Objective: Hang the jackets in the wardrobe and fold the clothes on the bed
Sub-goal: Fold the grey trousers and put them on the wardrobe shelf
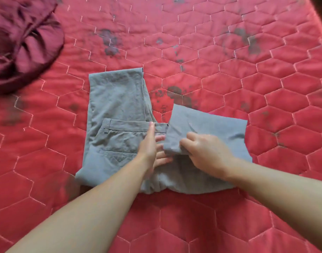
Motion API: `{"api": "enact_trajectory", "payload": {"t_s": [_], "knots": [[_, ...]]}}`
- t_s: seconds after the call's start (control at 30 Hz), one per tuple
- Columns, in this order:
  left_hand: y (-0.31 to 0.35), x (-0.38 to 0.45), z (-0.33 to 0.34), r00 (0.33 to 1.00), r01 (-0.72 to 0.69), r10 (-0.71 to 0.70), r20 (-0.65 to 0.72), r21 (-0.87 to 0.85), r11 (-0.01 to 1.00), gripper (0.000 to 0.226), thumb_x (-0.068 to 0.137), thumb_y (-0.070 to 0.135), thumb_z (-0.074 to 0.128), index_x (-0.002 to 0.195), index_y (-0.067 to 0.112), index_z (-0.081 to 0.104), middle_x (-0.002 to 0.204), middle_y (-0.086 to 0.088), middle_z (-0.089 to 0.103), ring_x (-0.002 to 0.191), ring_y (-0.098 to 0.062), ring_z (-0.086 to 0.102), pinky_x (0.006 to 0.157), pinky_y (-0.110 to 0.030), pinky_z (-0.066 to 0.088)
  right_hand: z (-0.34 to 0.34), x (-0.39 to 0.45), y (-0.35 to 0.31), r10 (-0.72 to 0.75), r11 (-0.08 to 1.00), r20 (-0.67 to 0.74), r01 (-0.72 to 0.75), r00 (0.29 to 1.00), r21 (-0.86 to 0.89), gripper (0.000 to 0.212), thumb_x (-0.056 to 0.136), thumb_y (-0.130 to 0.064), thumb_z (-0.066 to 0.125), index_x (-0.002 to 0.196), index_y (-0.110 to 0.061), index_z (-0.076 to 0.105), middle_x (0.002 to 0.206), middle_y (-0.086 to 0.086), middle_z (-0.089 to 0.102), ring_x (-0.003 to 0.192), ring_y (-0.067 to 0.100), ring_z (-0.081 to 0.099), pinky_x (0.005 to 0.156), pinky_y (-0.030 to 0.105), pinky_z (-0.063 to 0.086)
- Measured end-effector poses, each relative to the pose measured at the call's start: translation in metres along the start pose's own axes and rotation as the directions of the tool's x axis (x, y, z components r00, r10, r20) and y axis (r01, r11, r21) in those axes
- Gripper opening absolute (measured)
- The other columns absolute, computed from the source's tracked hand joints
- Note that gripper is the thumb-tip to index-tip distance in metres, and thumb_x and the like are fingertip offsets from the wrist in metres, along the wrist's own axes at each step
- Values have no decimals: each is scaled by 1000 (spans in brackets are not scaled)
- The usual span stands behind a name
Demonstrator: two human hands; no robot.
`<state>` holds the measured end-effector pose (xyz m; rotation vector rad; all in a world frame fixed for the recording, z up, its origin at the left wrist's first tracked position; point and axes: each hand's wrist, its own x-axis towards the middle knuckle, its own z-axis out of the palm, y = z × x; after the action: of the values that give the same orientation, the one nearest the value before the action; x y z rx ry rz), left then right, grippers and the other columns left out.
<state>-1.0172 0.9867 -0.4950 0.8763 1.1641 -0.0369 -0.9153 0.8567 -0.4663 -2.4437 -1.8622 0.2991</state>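
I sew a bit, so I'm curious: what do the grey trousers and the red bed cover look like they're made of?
Grey trousers: probably matte woven cotton or a blend; fine weave, soft creases. Red bed cover: quilted fabric with a slight sheen, padded, stitched in hexagons, with dark worn patches.

One grey trousers, one maroon garment, two hands.

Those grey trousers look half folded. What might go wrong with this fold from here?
The right hand pinches only the edge of the turned-over flap, so it might slip and spring open. The left hand lies flat on the grey trousers near the fold; if it lifts early, the layers may shift. The fabric bunches at the near edge, which could press in a crease.
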Motion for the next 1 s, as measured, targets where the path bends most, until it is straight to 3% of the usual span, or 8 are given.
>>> {"api": "enact_trajectory", "payload": {"t_s": [0.23, 0.33, 0.4, 0.5, 0.6, 0.7, 0.83, 1.0], "knots": [[-56, -12, -13, 1000, -17, 10, 24, 338, 941, 7, 89, 15, 68, 85, 14, 62, 84, -10, 64, 61, -17, 59, 50, -29, 56, 36, -66, -27, -17, 998, 93, 23, 996, -66, 29, 59, -10, 76, 82, -20, 63, 70, -1, 56, 57, 22, 61, 52, 30, 42], [-70, -6, -7, 983, -129, 178, -40, 536, 835, 8, 84, 19, 70, 88, 14, 65, 87, -11, 69, 80, -26, 68, 72, -40, 58, 48, -82, -25, 138, 980, 224, -101, 965, -173, 31, 80, -8, 51, 108, -23, 52, 94, 1, 58, 83, 26, 64, 66, 35, 35], [-69, -9, -3, 939, -220, 339, -51, 671, 708, 11, 82, 21, 70, 85, 25, 60, 74, 0, 67, 81, -24, 66, 70, -25, 47, 51, -83, -17, 205, 969, 193, -171, 960, -176, 38, 84, -14, 21, 111, -23, 45, 101, 2, 56, 92, 27, 63, 67, 36, 28], [-69, -14, -2, 882, -341, 471, -20, 664, 665, 24, 84, 17, 66, 94, 35, 53, 64, 11, 59, 74, -17, 60, 64, -24, 35, 41, -76, -9, 151, 961, 61, -132, 987, -243, 41, 77, -17, 19, 89, -16, 59, 77, 7, 58, 64, 28, 63, 59, 36, 36], [-70, -19, 1, 855, -405, 496, 152, 794, 454, 50, 83, 8, 54, 126, 31, 46, 93, -3, 66, 92, -27, 60, 81, -36, 46, 41, -82, -2, 59, 954, 208, 7, 976, -300, 25, 83, -20, 38, 96, -22, 60, 85, 4, 56, 70, 26, 61, 64, 36, 40], [-69, -24, 9, 813, -335, 561, 157, 914, 230, 70, 79, 15, 53, 143, 27, 29, 137, -7, 44, 121, -30, 46, 94, -44, 40, 46, -90, 11, 51, 999, 423, -40, 905, -34, 35, 89, -53, 37, 113, -29, 47, 106, -4, 49, 97, 20, 57, 79, 37, 40], [-64, -8, 27, 660, -419, 613, 434, 890, -179, 69, 89, 39, 48, 152, 25, 22, 162, -2, 11, 147, -23, 12, 115, -46, 15, 45, -63, 35, 138, 990, -6, -138, 990, 41, 38, 89, -41, 41, 108, -17, 62, 104, 6, 60, 93, 31, 61, 76, 42, 47], [-65, 36, 26, 764, -312, 436, 476, 863, -397, 102, 77, 82, 28, 153, 27, -12, 161, -2, -19, 147, -25, -21, 111, -55, -23, 66, -15, 60, 371, 924, 26, -366, 928, -108, 70, 91, -58, 39, 152, -25, 25, 160, 13, 16, 146, 39, 15, 113, 60, 11]]}}
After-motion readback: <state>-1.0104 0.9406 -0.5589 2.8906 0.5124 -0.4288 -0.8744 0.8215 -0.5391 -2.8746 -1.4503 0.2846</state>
